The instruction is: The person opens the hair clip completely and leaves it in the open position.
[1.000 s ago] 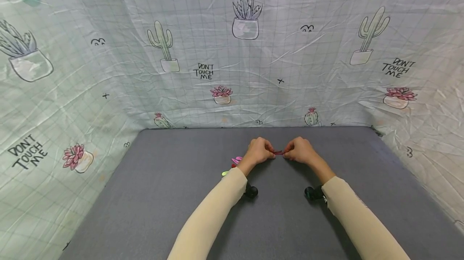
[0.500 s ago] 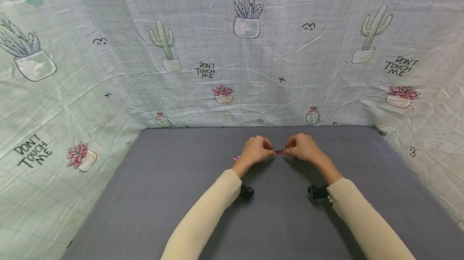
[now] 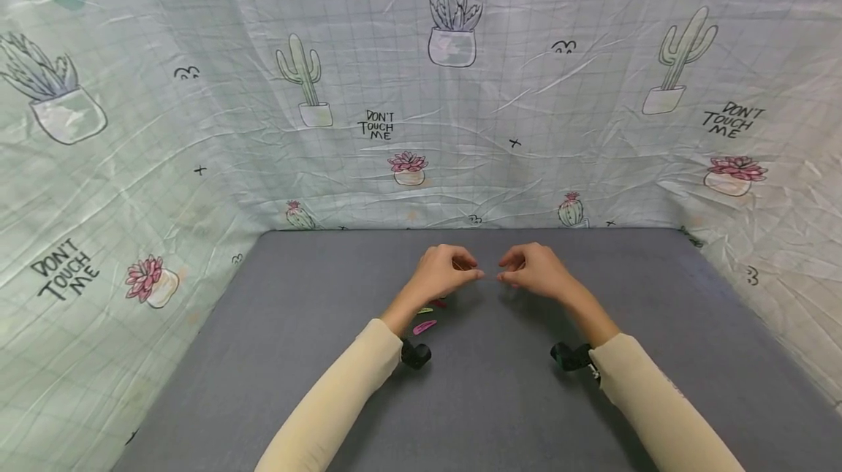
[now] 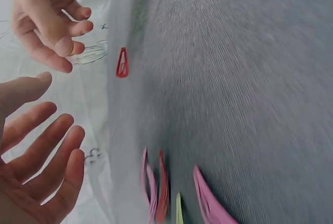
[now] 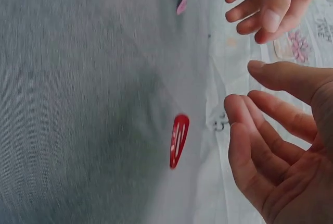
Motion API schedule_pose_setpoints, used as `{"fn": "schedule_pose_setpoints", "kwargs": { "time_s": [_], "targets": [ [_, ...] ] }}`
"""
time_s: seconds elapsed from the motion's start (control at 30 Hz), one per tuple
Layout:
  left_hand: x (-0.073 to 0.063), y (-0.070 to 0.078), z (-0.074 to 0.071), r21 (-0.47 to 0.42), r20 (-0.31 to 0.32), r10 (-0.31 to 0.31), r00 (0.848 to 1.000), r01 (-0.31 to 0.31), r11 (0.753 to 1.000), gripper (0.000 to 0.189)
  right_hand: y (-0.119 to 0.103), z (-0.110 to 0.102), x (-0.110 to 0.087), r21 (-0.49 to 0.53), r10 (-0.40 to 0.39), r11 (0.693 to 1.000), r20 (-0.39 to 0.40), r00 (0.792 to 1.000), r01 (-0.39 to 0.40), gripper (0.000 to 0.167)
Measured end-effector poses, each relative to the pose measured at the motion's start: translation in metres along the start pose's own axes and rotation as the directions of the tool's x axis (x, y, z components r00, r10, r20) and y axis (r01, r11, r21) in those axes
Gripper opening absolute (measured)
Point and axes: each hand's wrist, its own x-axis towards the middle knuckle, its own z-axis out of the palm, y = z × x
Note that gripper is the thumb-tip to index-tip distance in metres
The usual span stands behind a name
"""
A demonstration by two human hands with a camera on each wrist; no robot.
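Note:
A red snap hair clip [image 5: 175, 148] is beside and below my right hand [image 3: 536, 271], apart from its fingers in the right wrist view. That hand's fingers are bent loosely, with nothing between thumb and fingertips. Facing it, my left hand [image 3: 442, 272] has relaxed, spread fingers [image 4: 54, 130] and also holds nothing. A narrow gap separates the two hands' fingertips. Below the left wrist lie a pink hair clip [image 3: 425, 326], a yellow-green clip [image 3: 425, 310] and another red clip [image 3: 438, 303]. A second pink clip [image 4: 152, 185] shows in the left wrist view.
The grey tabletop [image 3: 316, 370] extends around both arms. Behind it and at the sides hangs a pale sheet [image 3: 342, 187] printed with cacti. Black wrist cameras sit under both cuffs, the left camera [image 3: 416, 354] close to the loose clips.
Both hands were at the ends of a red hair clip; they have now let go of it. My left hand has moved left, and the fingertips of both hands have loosened.

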Motion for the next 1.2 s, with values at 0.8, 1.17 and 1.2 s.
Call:
{"fn": "schedule_pose_setpoints", "kwargs": {
  "time_s": [0.8, 1.17, 1.2],
  "targets": [
    [-0.090, -0.052, -0.055, -0.037, -0.041, -0.012, 0.999, 0.010, 0.999, 0.038, -0.041, 0.068, 0.001, 0.095, -0.196, 0.978, 0.146, 0.970, 0.183, 0.039],
    [-0.101, -0.060, -0.052, 0.003, 0.103, -0.041, 0.994, 0.041, 0.999, 0.027, -0.048, 0.086, 0.008, 0.101, -0.211, 0.976, 0.203, 0.956, 0.193, 0.031],
    [-0.101, -0.060, -0.051, 0.008, 0.115, -0.038, 0.993, 0.038, 0.999, 0.026, -0.048, 0.088, 0.008, 0.099, -0.211, 0.976, 0.208, 0.955, 0.194, 0.030]
  ]
}}
